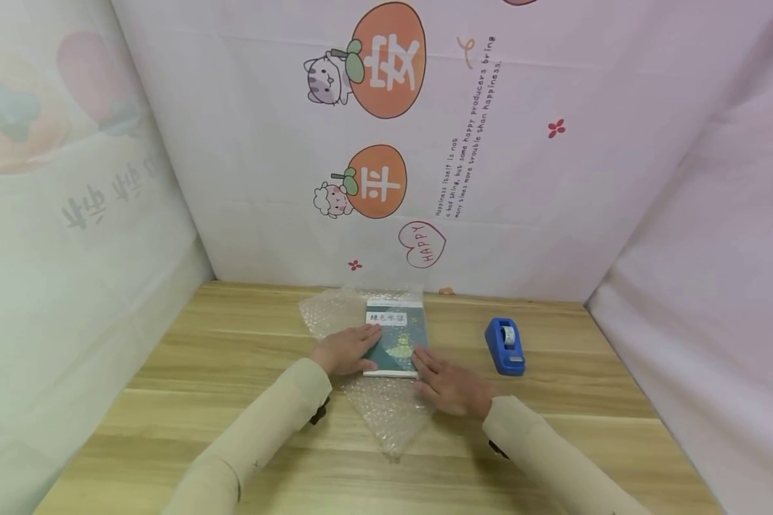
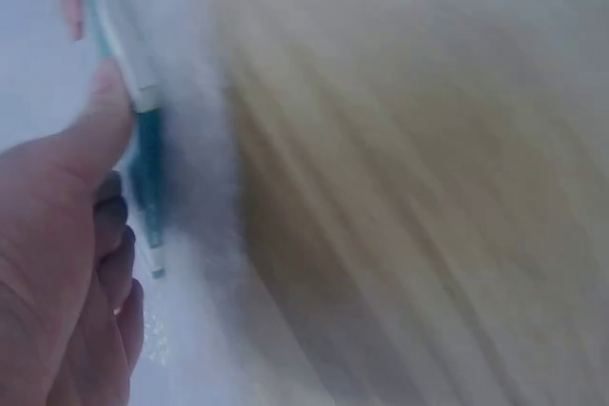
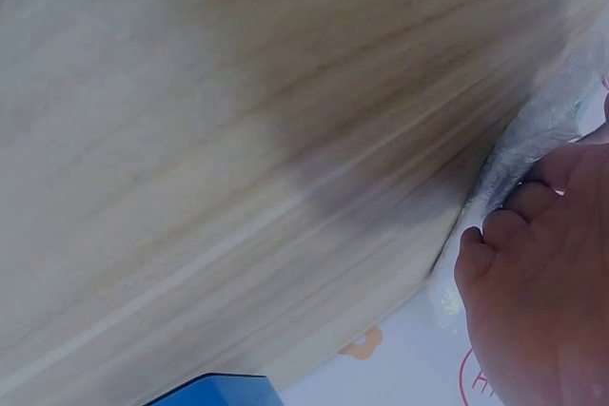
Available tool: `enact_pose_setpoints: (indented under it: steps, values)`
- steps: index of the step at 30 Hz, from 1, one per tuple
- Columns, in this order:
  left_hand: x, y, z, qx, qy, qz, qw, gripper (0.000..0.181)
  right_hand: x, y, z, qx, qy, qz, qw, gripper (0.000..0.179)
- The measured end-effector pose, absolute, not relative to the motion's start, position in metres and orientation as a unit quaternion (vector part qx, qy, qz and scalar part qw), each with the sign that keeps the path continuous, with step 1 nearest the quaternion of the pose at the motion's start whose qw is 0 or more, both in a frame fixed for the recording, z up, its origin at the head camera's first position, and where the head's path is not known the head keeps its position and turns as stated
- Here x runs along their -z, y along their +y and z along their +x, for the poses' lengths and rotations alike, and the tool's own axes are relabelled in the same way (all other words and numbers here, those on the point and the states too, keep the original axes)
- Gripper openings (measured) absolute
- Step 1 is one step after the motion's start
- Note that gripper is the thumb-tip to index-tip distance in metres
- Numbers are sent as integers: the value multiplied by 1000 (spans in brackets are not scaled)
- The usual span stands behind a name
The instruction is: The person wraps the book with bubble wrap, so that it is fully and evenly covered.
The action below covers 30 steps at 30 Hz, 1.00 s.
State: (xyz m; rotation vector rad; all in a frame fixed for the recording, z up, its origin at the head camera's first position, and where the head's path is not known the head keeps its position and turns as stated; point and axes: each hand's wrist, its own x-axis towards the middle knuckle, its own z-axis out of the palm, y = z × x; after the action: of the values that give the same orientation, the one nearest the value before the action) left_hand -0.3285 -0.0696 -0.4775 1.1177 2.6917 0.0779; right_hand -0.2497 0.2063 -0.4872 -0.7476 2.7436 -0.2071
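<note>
A thin book (image 1: 397, 345) with a dark green cover and a white title label lies on a sheet of bubble wrap (image 1: 389, 415), set at an angle so its corners stick out around the book. My left hand (image 1: 346, 350) rests at the book's left side, fingers stretched onto the cover and thumb near the lower left corner. In the left wrist view, that thumb touches the book's edge (image 2: 148, 164). On the other side, my right hand (image 1: 454, 386) lies with extended fingers at the cover's right edge; the bubble wrap (image 3: 504, 164) shows beside its fingers in the right wrist view.
A blue tape dispenser (image 1: 506, 347) with a roll of tape stands right of the book on the wooden table (image 1: 232, 372). White printed cloth (image 1: 283, 164) hangs behind the table and along both sides.
</note>
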Motion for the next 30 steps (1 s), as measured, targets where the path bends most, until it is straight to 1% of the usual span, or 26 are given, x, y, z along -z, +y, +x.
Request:
enact_pose_setpoints:
  steps: [5, 12, 17, 22, 25, 30]
  values:
    - [470, -77, -328, -70, 917, 374, 117, 80, 491, 206, -250, 79, 950, -264, 144, 70]
    - [448, -101, -339, -166, 924, 326, 111, 80, 492, 207, -250, 73, 950, -269, 143, 69]
    - [421, -131, -349, -188, 930, 307, 73, 76, 490, 207, -249, 65, 951, -265, 143, 69]
    - [402, -158, -351, -217, 936, 272, 56, 74, 490, 207, -247, 60, 951, -272, 137, 69]
    - [400, -171, -352, -238, 938, 244, 59, 73, 489, 208, -247, 64, 949, -276, 135, 69]
    - [408, -188, -355, -277, 938, 194, 77, 74, 488, 208, -247, 66, 949, -279, 133, 68]
